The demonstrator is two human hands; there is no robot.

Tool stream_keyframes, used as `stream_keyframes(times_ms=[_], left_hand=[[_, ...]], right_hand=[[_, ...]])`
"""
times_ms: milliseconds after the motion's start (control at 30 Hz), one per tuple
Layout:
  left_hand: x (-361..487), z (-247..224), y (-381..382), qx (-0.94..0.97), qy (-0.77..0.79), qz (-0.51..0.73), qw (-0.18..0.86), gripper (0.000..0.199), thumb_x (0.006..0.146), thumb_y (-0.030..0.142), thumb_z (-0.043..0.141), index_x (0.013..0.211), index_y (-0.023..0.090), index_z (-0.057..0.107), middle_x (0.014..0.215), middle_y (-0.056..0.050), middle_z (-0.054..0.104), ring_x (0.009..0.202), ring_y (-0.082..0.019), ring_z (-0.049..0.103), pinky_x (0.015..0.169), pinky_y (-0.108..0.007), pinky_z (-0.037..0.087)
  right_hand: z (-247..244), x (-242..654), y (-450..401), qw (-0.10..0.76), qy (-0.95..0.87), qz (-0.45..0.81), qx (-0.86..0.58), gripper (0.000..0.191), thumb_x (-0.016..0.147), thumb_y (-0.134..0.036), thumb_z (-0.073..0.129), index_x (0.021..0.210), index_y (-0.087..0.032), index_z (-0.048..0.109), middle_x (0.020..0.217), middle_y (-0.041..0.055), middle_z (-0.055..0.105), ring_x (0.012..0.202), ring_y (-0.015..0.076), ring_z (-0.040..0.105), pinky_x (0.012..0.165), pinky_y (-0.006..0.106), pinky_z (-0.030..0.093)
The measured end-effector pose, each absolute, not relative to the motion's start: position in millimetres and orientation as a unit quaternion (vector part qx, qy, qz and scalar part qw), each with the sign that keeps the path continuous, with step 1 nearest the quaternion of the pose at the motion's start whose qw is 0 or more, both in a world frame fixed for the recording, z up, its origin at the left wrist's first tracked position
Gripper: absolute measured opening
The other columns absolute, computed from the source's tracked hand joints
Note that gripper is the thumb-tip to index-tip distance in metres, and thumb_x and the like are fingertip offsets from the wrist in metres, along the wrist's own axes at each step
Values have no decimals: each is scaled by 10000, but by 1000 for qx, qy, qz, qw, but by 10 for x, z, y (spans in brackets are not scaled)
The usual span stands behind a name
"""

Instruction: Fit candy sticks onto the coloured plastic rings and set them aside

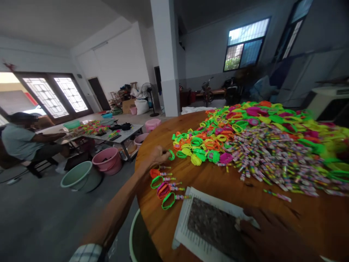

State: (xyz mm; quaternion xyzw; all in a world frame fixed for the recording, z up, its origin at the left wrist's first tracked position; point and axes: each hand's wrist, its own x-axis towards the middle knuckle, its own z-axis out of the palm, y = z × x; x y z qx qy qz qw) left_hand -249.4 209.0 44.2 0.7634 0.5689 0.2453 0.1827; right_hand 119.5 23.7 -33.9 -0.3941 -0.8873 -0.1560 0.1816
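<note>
My left hand [159, 156] is at the left edge of the round wooden table [240, 196], fingers pinched on a green plastic toy watch [171, 155]. Below it lies a row of several bright toy watches, among them a green one [168, 201], each with a slim printed tube [181, 197] pointing right. My right hand [268, 233] is low over a dark flat slab [209, 222] lying on printed paper [181, 227]. It is dark and smeared, with something whitish by its fingers, so its grip is unclear.
A large heap of neon toy watches [245, 118] covers the table's far side, with a pile of printed tubes [275, 156] before it. One tube [277, 195] lies apart. Buckets [81, 178] stand left on the floor. A person [24, 140] sits at another table [124, 136].
</note>
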Motion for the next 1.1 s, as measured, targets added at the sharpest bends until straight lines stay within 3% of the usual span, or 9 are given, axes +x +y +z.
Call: stream_keyframes(times_ms=[133,300,467,733,867,1100], left_hand=[[-2167,448,1946,789,518,276,181,277,819,299,449,627,141,572,592,23,437,580,-106,373,555,-245,274],[-1721,415,1752,814,438,315,218,363,899,332,376,586,165,456,624,7,451,619,-119,404,626,-263,330],[-1372,357,1521,810,410,331,259,490,963,458,363,576,165,422,588,23,392,576,-103,373,580,-255,304],[-1156,201,1321,792,368,308,376,353,851,441,614,730,113,659,692,-5,534,623,-102,449,564,-231,321],[-1144,173,1288,765,350,302,448,353,833,448,655,789,100,688,735,-16,557,622,-97,464,559,-229,339],[-1057,226,1222,744,338,325,476,409,811,514,678,781,110,729,860,-67,642,732,-140,566,629,-244,426]], right_hand=[[-166,1081,121,148,-874,-75,-457,237,831,-81,493,910,-236,654,939,80,595,874,251,504,766,420,389],[-153,1064,53,185,-856,-21,-483,212,889,-106,478,912,-223,652,907,71,571,875,237,484,773,393,373],[-216,1091,-32,212,-850,-13,-482,241,930,-91,427,981,-200,636,896,71,564,834,227,479,738,371,355],[-156,1062,-64,244,-834,10,-495,213,962,-106,427,915,-166,626,876,79,559,806,219,481,731,359,353],[-123,1052,-70,264,-828,4,-494,199,966,-123,439,897,-161,622,856,78,553,794,214,479,720,350,347],[-136,1059,-92,268,-822,5,-502,209,982,-176,437,873,-169,615,847,74,550,793,210,486,724,352,358]])
